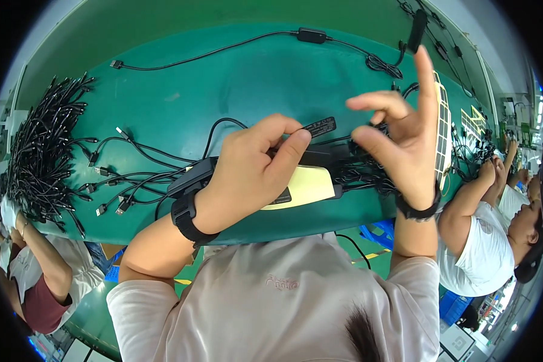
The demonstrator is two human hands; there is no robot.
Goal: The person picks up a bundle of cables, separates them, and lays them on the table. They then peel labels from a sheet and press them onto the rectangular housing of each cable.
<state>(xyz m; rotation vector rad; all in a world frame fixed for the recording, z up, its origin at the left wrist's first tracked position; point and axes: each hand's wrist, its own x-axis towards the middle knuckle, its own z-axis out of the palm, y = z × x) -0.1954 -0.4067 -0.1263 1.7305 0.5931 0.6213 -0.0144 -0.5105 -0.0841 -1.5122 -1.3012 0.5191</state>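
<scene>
My left hand (256, 160) is closed, pinching a small black label (320, 127) with fine light print between thumb and forefinger. My right hand (404, 130) is raised to its right, with fingers spread and the index finger pointing up. A dark strip (417, 30) shows at that fingertip; I cannot tell whether it sticks to it. Beneath my hands lies a bundle of black cables (362, 172) with dark box-like housings, partly hidden by my left hand. A yellow backing sheet (314, 184) lies by them, with a black label on it.
A large heap of black cables (42, 145) covers the left of the green table (181, 90). One cable with an inline box (312, 35) stretches along the far side. A sheet of black labels (443, 127) stands beside my right wrist. Other people sit at both sides.
</scene>
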